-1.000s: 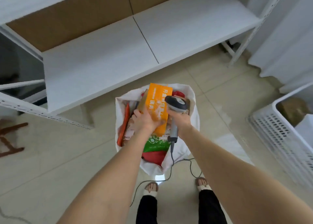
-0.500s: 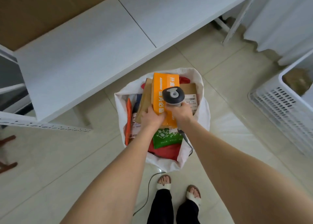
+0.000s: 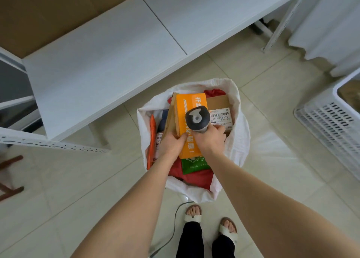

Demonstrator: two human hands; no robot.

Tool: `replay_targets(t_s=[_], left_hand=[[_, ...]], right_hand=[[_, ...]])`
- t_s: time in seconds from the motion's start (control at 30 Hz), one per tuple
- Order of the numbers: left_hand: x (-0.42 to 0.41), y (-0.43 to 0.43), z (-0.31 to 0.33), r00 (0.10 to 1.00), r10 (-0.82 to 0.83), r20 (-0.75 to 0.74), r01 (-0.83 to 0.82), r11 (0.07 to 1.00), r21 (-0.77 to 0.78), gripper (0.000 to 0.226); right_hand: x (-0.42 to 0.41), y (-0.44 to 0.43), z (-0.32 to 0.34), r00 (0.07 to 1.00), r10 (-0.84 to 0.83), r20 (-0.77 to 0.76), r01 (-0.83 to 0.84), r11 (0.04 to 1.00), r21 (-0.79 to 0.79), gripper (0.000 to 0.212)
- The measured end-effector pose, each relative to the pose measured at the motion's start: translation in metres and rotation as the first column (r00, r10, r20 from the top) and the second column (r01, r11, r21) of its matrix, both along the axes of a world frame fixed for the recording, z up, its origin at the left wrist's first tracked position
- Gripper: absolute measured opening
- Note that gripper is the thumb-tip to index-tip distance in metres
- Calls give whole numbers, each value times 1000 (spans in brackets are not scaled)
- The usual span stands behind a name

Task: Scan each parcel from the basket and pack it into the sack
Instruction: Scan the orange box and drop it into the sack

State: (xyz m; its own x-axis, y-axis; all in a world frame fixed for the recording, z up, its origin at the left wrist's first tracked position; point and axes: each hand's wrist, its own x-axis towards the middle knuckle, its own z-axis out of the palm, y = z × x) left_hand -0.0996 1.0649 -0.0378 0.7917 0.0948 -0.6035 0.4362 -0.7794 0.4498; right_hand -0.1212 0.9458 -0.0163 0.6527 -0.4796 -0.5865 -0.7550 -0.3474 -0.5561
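Observation:
An orange box parcel (image 3: 190, 109) with white print stands in the mouth of the white sack (image 3: 240, 140) on the floor. My left hand (image 3: 171, 143) grips its near left edge. My right hand (image 3: 211, 140) holds the grey barcode scanner (image 3: 197, 118), its head over the box. Inside the sack lie a brown carton with a white label (image 3: 221, 109), a green packet (image 3: 192, 165), red bags (image 3: 196, 177) and a thin orange packet (image 3: 152, 140).
A white slotted basket (image 3: 329, 125) stands at the right edge with a brown parcel (image 3: 350, 94) inside. A low white shelf (image 3: 116, 43) runs behind the sack. The scanner cable (image 3: 173, 224) trails over the tiled floor beside my sandalled feet (image 3: 192, 213).
The orange box has gone lower into the sack and now stands against the brown carton. Both hands went down with it, and my view has tipped closer over the sack.

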Motion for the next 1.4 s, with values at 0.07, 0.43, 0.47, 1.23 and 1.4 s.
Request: replay_targets(t_s=[0.07,0.43,0.47,1.23,1.4], left_hand=[[5,5,2,998,-49,33,47,997,67,48],[59,70,-54,958,245,-150,-228,966,124,42],[59,73,-59,951,285,-121,-273,956,108,41],[49,28,4,944,323,-70,-318,946,67,40],[54,17,-11,925,381,-11,-372,909,190,42]], right_hand=[[8,6,7,999,19,45,-18,999,-30,40],[32,21,-20,987,117,-107,-119,993,-19,29],[30,24,-24,989,107,-101,-109,994,-19,29],[-10,-42,21,986,-164,-15,159,970,-185,33],[-4,-89,-13,966,-205,-156,208,978,6,46]])
